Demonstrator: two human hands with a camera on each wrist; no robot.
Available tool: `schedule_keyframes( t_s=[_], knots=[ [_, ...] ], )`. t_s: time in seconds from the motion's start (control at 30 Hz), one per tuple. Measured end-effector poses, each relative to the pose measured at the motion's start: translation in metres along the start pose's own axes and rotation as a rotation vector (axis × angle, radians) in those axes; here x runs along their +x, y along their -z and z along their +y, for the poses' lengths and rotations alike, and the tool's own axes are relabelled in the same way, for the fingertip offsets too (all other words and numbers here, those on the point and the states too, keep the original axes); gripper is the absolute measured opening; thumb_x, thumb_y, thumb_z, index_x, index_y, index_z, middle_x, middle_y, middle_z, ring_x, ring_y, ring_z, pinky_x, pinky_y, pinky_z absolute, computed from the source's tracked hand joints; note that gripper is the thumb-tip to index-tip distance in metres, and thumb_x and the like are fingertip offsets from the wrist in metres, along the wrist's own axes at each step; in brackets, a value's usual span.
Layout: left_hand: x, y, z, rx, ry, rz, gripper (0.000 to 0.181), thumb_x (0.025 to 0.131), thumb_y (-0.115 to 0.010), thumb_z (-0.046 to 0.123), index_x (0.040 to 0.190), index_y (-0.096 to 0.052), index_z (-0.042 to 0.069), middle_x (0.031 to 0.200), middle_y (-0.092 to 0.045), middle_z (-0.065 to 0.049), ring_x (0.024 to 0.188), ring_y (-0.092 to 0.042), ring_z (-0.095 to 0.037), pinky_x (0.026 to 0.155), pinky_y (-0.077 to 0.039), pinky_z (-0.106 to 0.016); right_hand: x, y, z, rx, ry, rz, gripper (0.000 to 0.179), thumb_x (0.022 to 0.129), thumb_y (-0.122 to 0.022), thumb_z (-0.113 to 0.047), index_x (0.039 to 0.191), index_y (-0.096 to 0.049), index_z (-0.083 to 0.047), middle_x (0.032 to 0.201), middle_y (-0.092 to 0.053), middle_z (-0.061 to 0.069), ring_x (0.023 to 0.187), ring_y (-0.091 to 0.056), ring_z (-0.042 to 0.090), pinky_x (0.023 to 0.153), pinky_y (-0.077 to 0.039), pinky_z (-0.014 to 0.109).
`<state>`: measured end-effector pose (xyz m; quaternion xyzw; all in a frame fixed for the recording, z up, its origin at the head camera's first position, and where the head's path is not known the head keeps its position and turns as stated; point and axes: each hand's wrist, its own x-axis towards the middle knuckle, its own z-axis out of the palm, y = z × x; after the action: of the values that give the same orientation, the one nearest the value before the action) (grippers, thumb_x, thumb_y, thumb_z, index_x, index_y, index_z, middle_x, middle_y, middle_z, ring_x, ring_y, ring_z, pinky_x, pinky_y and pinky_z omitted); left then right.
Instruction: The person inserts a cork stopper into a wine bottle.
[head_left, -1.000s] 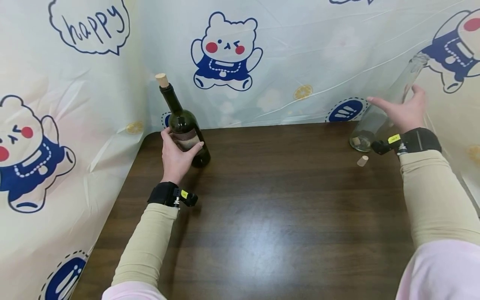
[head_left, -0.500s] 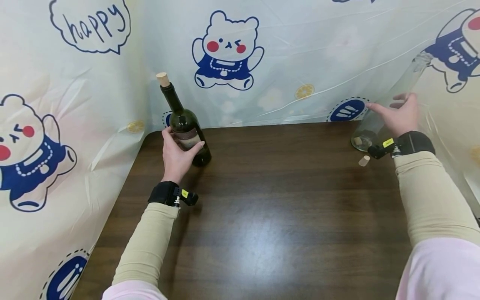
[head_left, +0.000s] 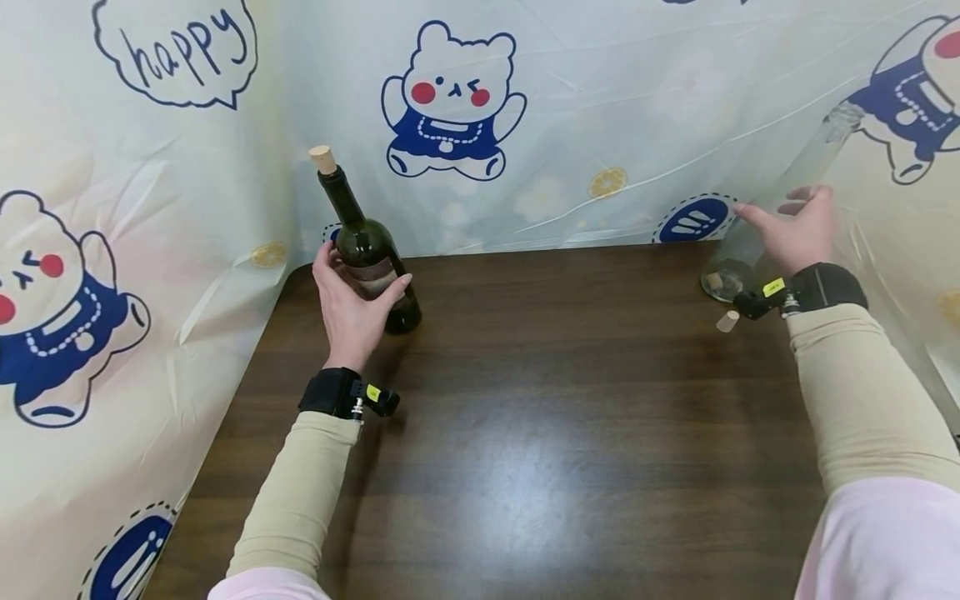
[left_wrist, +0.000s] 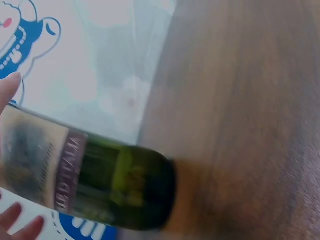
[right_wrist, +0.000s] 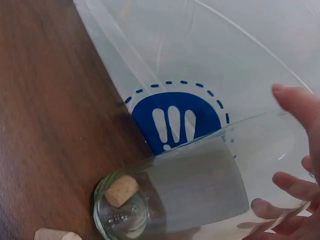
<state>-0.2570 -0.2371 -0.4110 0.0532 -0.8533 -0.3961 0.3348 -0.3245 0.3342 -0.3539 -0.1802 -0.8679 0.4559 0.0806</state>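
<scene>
A dark green wine bottle (head_left: 362, 237) stands at the table's back left, a cork (head_left: 322, 158) in its mouth. Around its label my left hand (head_left: 354, 321) is spread; in the left wrist view the thumb and fingertips show apart from the bottle (left_wrist: 125, 185). At the back right is a clear glass bottle (head_left: 797, 173), with a cork (right_wrist: 121, 191) lying inside near its base. My right hand (head_left: 802, 232) has its fingers curled round that bottle, some seen through the glass, while the thumb juts past its side. A loose cork (head_left: 727, 322) lies beside the base.
The brown wooden table (head_left: 525, 417) reaches back to a pale printed curtain (head_left: 570, 125) with bear drawings. This curtain also hangs along the left and right sides, close behind both bottles.
My right hand has drawn slightly left and curled its fingers round the clear bottle. My left hand's fingers have spread wider around the green bottle. Both bottles stay in place.
</scene>
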Motion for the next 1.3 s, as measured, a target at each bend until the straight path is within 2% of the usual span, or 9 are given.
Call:
schedule_keyframes(
  t_s=[0.17,0.23,0.37,0.47,0.73,1.0,1.13,1.23,1.3],
  knots=[
    [0.005,0.006,0.018,0.026,-0.213,0.187,0.099,0.077,-0.082,0.053,0.151,-0.036,0.007,0.152,-0.042,-0.014,0.141,-0.036,-0.020,0.120,-0.030,-0.037,0.001,-0.003,0.000,0.025,0.004,0.000,0.106,0.082,-0.064,-0.069,0.158,-0.016,-0.013,0.163,-0.026,0.022,0.143,-0.035,0.037,0.102,-0.040,0.044],
    [0.005,0.007,0.026,0.018,-0.310,0.236,0.094,0.077,-0.083,0.049,0.147,-0.042,0.002,0.149,-0.045,-0.015,0.142,-0.037,-0.020,0.120,-0.030,-0.039,0.001,-0.003,0.001,0.030,0.008,-0.001,0.105,0.083,-0.064,-0.069,0.157,-0.015,-0.014,0.163,-0.026,0.023,0.142,-0.035,0.037,0.101,-0.040,0.042],
    [0.002,0.006,0.043,-0.043,-0.464,0.223,0.085,0.077,-0.086,0.039,0.141,-0.047,-0.001,0.144,-0.050,-0.020,0.137,-0.043,-0.022,0.111,-0.041,-0.043,-0.001,-0.003,0.003,0.040,0.011,0.007,0.100,0.084,-0.064,-0.067,0.156,-0.016,-0.015,0.163,-0.026,0.023,0.141,-0.035,0.036,0.099,-0.039,0.039],
    [-0.003,0.004,0.053,-0.098,-0.513,0.167,0.080,0.079,-0.085,0.034,0.140,-0.047,0.000,0.142,-0.051,-0.021,0.128,-0.050,-0.023,0.099,-0.052,-0.044,-0.002,-0.004,0.003,0.049,0.015,0.028,0.096,0.084,-0.064,-0.067,0.154,-0.019,-0.018,0.162,-0.029,0.020,0.140,-0.037,0.035,0.099,-0.039,0.038],
    [-0.013,-0.007,0.065,-0.152,-0.501,0.020,0.073,0.083,-0.082,0.035,0.139,-0.049,0.002,0.138,-0.054,-0.019,0.112,-0.062,-0.025,0.086,-0.059,-0.048,-0.007,-0.012,-0.006,0.023,0.093,0.032,0.094,0.084,-0.062,-0.069,0.152,-0.024,-0.015,0.157,-0.035,0.020,0.133,-0.042,0.035,0.101,-0.039,0.042],
    [-0.026,-0.021,0.073,-0.217,-0.431,-0.111,0.069,0.083,-0.084,0.030,0.138,-0.053,0.004,0.133,-0.059,-0.016,0.117,-0.062,-0.026,0.093,-0.056,-0.048,-0.025,-0.021,-0.032,0.007,0.216,-0.015,0.094,0.089,-0.058,-0.066,0.157,-0.020,-0.014,0.158,-0.040,0.022,0.136,-0.049,0.041,0.107,-0.044,0.056],
    [-0.031,-0.024,0.087,-0.242,-0.388,-0.185,0.067,0.083,-0.084,0.026,0.138,-0.052,0.002,0.132,-0.061,-0.018,0.118,-0.061,-0.031,0.096,-0.054,-0.051,-0.036,-0.029,-0.049,0.008,0.303,-0.035,0.087,0.092,-0.056,-0.063,0.155,-0.021,-0.015,0.149,-0.048,0.023,0.130,-0.054,0.041,0.095,-0.051,0.047],
    [-0.033,-0.028,0.096,-0.250,-0.369,-0.237,0.066,0.085,-0.082,0.029,0.139,-0.051,0.004,0.135,-0.061,-0.016,0.118,-0.062,-0.030,0.098,-0.053,-0.049,-0.046,-0.038,-0.062,0.001,0.374,-0.050,0.081,0.094,-0.055,-0.061,0.151,-0.024,-0.013,0.139,-0.054,0.022,0.122,-0.059,0.041,0.086,-0.049,0.038],
    [-0.032,-0.034,0.096,-0.256,-0.362,-0.276,0.067,0.086,-0.080,0.037,0.140,-0.051,0.009,0.137,-0.060,-0.011,0.119,-0.063,-0.026,0.100,-0.052,-0.047,-0.054,-0.043,-0.070,0.004,0.413,-0.076,0.079,0.095,-0.054,-0.060,0.150,-0.025,-0.011,0.137,-0.055,0.023,0.120,-0.060,0.042,0.087,-0.050,0.041]
  ],
)
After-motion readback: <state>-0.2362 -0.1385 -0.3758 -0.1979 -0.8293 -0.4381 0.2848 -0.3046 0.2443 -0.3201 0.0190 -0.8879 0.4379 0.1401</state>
